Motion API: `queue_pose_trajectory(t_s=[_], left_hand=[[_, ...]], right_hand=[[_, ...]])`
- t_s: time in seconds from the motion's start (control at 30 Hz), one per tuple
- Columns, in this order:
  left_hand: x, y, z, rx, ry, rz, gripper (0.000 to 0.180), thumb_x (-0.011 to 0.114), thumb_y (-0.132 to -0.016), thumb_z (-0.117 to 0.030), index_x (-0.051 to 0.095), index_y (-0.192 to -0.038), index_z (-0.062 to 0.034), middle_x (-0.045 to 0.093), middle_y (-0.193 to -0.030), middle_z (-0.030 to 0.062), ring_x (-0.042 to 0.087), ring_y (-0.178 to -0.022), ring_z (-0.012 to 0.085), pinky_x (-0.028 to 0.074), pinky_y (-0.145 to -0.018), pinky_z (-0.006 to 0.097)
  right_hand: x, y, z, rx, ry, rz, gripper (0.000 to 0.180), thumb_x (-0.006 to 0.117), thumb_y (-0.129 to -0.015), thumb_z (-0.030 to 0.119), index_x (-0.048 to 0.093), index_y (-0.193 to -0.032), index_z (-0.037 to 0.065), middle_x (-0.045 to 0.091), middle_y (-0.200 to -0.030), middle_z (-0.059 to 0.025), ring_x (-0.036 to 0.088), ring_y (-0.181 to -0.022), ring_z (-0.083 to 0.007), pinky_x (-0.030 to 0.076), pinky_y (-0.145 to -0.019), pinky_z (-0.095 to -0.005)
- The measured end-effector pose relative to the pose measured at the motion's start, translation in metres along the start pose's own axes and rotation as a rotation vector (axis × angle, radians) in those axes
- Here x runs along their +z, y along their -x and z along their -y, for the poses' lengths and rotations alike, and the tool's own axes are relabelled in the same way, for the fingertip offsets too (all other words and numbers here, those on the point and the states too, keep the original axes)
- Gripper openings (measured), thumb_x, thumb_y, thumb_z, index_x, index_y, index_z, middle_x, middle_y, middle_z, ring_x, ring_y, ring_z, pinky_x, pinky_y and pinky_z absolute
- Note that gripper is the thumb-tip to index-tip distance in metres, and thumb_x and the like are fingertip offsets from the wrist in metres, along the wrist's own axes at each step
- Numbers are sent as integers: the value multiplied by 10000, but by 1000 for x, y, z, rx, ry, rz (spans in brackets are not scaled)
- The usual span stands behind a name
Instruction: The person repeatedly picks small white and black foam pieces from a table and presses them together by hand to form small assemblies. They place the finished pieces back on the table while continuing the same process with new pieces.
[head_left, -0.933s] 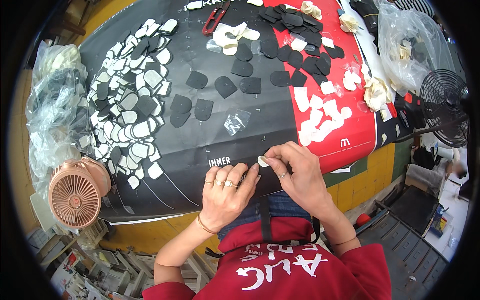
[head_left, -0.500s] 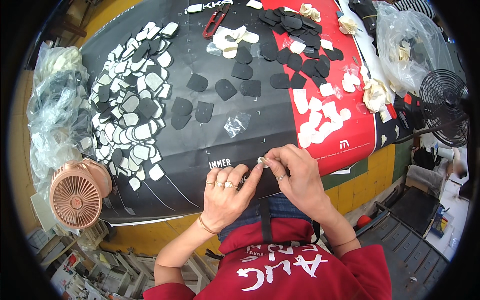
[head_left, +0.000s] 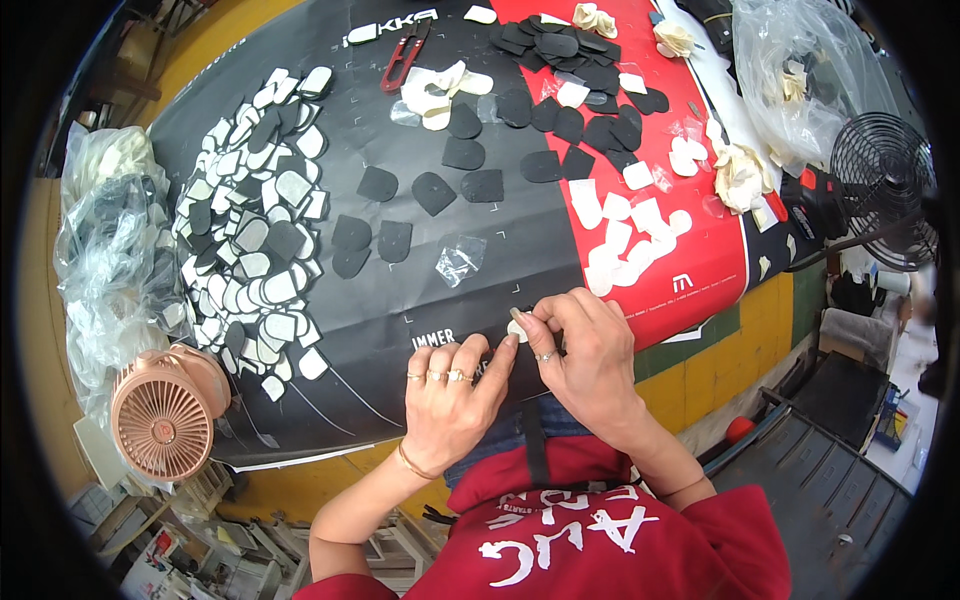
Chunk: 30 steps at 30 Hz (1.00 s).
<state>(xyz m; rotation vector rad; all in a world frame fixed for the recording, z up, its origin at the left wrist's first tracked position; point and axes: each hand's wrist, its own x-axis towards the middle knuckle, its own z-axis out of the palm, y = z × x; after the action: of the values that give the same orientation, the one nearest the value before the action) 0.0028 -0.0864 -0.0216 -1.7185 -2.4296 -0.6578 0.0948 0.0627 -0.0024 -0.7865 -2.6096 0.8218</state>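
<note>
Here, the right hand (head_left: 588, 348) pinches a white piece (head_left: 516, 328); the left hand (head_left: 445, 393) touches it, grip opening unclear.

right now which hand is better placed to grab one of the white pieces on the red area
Right, most likely: the right hand is nearer the white pieces on the red area, while the left hand lies farther left; both are at a small white piece.

hands (head_left: 450, 395) — small white piece (head_left: 516, 331) between
</note>
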Motion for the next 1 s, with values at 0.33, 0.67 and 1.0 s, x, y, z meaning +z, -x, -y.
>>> queue_pose_trajectory(t_s=[0.33,0.67,1.0], left_hand=[[1,-1,0,26,-23,9,351,756,-805,-155,736,-1156,-154,579,-1013,17,560,-862,179,446,-813,374],[2,-2,-2,3,18,-33,381,781,-788,-118,731,-1164,-155,560,-935,28,546,-803,220,427,-803,394],[-42,47,46,-423,-394,-179,376,748,-864,-292,706,-1179,-91,620,-1126,87,573,-1071,261,301,-1059,466]], right_hand=[[11,4,-4,-63,24,-140,174,780,-876,164,636,-845,72,572,-730,-4,526,-587,-189,375,-630,-354],[22,-6,-24,-101,-101,-434,191,784,-865,57,627,-969,21,573,-792,-78,522,-598,-170,421,-524,-308],[16,6,-27,-90,-290,-401,106,732,-905,67,648,-961,34,615,-815,-72,562,-571,-171,466,-522,-324]])
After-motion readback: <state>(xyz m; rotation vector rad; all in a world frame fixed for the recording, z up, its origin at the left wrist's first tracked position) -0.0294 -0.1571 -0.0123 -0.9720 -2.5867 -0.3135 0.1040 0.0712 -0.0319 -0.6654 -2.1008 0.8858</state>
